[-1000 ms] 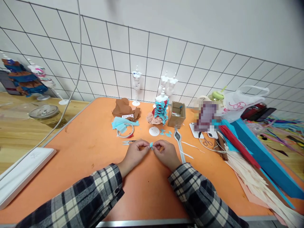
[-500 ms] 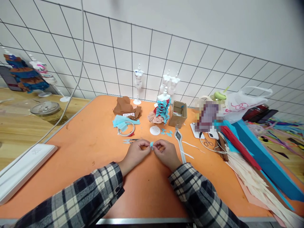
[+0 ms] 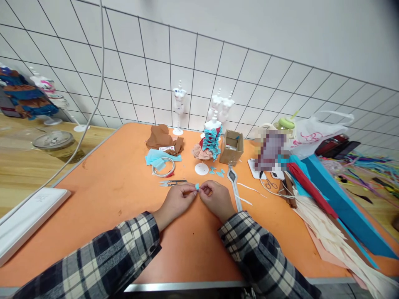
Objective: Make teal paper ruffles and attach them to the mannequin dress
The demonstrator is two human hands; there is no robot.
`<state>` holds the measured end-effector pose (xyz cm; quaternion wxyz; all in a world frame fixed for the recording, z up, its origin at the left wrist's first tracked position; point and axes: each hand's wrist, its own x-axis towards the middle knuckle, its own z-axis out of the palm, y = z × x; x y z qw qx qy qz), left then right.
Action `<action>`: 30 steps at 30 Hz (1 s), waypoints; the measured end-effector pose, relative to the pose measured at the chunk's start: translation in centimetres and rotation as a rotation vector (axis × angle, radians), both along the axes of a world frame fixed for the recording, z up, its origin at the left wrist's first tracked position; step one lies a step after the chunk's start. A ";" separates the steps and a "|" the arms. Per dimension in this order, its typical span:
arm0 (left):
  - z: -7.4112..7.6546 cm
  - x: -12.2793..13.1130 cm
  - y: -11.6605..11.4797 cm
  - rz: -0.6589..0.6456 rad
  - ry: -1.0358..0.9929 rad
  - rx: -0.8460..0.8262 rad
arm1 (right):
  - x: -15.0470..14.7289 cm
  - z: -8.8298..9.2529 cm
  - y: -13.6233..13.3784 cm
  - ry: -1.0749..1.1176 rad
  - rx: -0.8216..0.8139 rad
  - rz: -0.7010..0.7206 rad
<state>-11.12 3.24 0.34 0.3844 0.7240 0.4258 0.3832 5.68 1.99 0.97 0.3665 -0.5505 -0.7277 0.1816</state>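
A small light-blue piece of crepe paper is pinched between the fingertips of both hands, just above the orange table. My left hand grips it from the left with thumb and index finger. From the other side my right hand holds it, fingers curled. Just beyond my left hand lie thread snips. Small blue paper bows rest past my right hand, by the base of a mini mannequin dressed in red, blue and peach ruffles.
A cardboard box stands beside the dressed mannequin, with bare white mannequins behind. Blue paper, brown paper and a white ring lie at the back left. On the right are scissors, cream paper strips and a grey strap.
My fingers have shifted slightly around the blue paper, which now shows more above the fingertips. The whole view has moved a little; both hands stay together.
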 end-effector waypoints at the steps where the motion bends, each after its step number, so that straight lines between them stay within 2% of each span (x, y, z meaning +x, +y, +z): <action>1: -0.1 -0.1 0.0 -0.003 0.011 0.013 | 0.0 0.0 0.0 -0.007 0.000 -0.001; 8: 0.0 -0.5 0.2 -0.014 0.039 0.084 | 0.4 -0.1 0.1 -0.002 0.010 0.037; 15: 0.7 -0.4 0.0 0.046 -0.020 0.029 | 0.8 0.5 -0.2 0.126 -0.003 0.034; 24: 1.1 -0.7 0.0 -0.034 0.024 0.106 | 0.8 0.2 0.1 0.183 0.033 0.075; 30: 0.9 -0.9 0.0 -0.058 0.103 0.188 | 0.8 1.1 -0.4 0.028 0.057 0.068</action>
